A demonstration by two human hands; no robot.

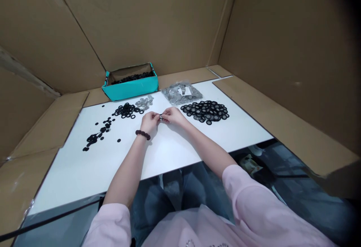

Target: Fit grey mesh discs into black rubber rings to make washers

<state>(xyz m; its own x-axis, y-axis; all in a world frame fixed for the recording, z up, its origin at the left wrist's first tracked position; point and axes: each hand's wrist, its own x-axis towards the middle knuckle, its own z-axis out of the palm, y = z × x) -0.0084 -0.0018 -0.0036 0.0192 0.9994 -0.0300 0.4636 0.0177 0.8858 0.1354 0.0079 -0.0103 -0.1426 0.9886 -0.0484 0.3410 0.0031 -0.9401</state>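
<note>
Black ring sits pinched between the closed fingertips of the left hand and right hand, which meet over a white table.

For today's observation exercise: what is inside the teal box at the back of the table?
Black rings lie inside the teal box; its front wall hides the bottom.
</note>
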